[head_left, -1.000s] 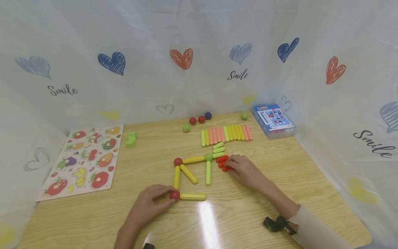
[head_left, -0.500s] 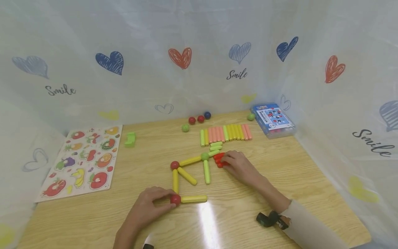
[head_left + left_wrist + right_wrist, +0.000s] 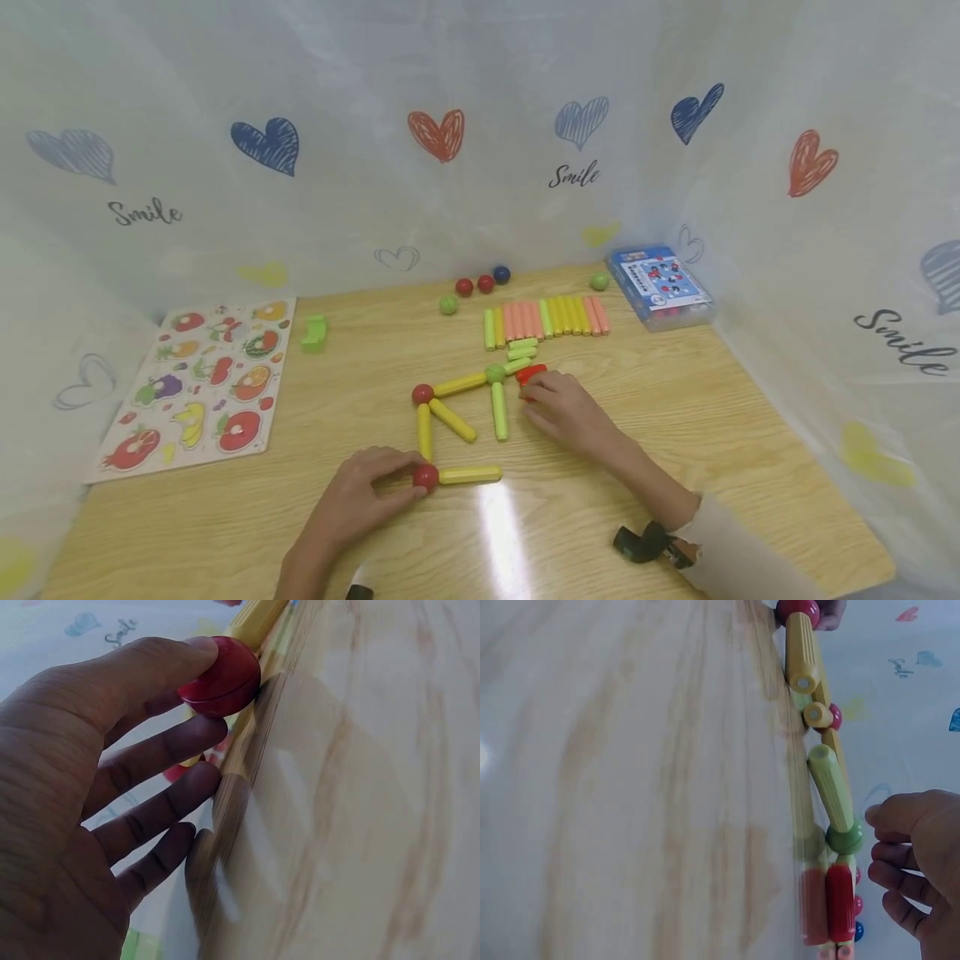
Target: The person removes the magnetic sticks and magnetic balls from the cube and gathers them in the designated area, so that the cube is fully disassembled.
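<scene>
My left hand (image 3: 367, 487) pinches a red ball (image 3: 426, 477) at the near corner of a magnetic stick-and-ball frame on the table. In the left wrist view, the thumb lies on that ball and the other fingers fan out. From it run yellow sticks (image 3: 470, 474) to the right and away to a second red ball (image 3: 422, 394). Another yellow stick links this to a green ball (image 3: 495, 373), which bears green sticks (image 3: 499, 412). My right hand (image 3: 566, 412) hovers over short red sticks (image 3: 531, 372), partly hiding them. In the right wrist view its fingers are loosely bent, holding nothing.
Pink, yellow and green sticks (image 3: 573, 318) lie in a row behind the frame. Loose balls, including a blue one (image 3: 502, 274), sit near the back edge. A blue box (image 3: 663, 287) stands back right. A fruit picture board (image 3: 202, 387) and a green block (image 3: 315, 332) are left.
The frame's far side has shifted slightly left and tilted. My right hand has moved a little left and now covers more of the red sticks. My left hand stays on the red ball.
</scene>
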Demonstrator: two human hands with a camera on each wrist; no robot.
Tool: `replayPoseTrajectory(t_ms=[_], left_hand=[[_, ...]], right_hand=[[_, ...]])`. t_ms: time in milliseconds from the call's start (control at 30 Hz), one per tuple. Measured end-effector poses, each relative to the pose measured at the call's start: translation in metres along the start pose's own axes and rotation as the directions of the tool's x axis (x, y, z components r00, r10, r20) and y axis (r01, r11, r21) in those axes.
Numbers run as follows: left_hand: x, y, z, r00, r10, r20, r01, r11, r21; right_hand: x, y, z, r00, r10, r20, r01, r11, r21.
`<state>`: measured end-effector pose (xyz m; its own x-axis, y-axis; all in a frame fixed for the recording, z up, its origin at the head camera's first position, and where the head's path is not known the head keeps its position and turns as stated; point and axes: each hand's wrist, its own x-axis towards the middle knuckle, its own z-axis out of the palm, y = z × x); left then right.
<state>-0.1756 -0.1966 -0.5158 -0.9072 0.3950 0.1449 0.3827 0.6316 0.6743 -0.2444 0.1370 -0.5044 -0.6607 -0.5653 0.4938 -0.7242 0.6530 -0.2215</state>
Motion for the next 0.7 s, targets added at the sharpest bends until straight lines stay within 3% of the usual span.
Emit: replayPoseTrajectory(t_ms=[200, 500, 600, 700], left_hand=[[0.000, 0.000, 0.000, 1.000, -0.006, -0.006, 0.006, 1.000, 0.012], [-0.002, -0.001, -0.003, 1.000, 0.012, -0.024, -0.011, 1.000, 0.026], [-0.003, -0.001, -0.004, 1.000, 0.015, -0.024, -0.014, 0.999, 0.029], [-0.003, -0.001, -0.004, 1.000, 0.007, -0.021, -0.007, 1.000, 0.029]], right_hand=[[0.000, -0.016, 0.013, 0.999, 0.005, 0.048, -0.005, 1.000, 0.005], [0.011, -0.043, 0.024, 0.971, 0.149, 0.186, -0.152, 0.988, 0.002], [0.015, -0.040, 0.023, 0.967, 0.182, 0.177, -0.183, 0.983, -0.013], [0.021, -0.030, 0.020, 0.972, 0.211, 0.099, -0.210, 0.978, -0.020]])
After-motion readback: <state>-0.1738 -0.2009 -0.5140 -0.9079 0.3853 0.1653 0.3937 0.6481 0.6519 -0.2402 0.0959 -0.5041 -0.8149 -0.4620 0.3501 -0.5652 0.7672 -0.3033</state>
